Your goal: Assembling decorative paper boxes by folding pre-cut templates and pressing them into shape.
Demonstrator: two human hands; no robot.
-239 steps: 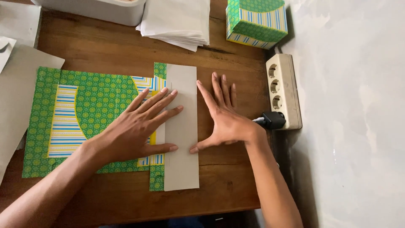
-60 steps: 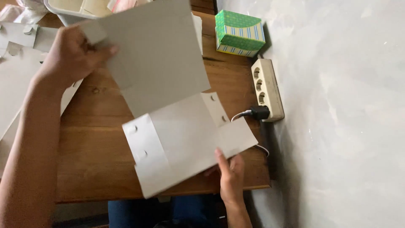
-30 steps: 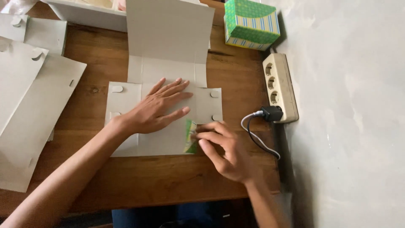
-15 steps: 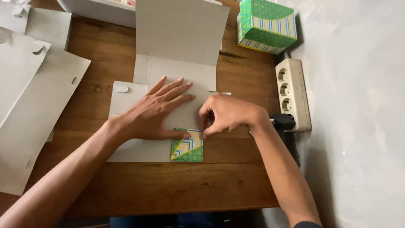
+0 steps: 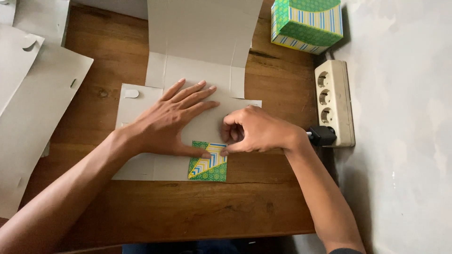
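While the wooden table (image 5: 188, 211) is carrying everything, a flattened grey cardboard box blank (image 5: 197, 56) is lying across its middle, its long axis running away from the person. More grey blanks (image 5: 33, 103) are lying at the left; a finished green patterned box (image 5: 306, 23) and a beige power strip (image 5: 335, 103) (one black plug in it) are sitting at the right. The left hand (image 5: 174, 120) is pressing flat, fingers spread. The right hand (image 5: 254, 131), grip curled closed, is pinching the green patterned flap (image 5: 208, 162) at the blank's near edge.
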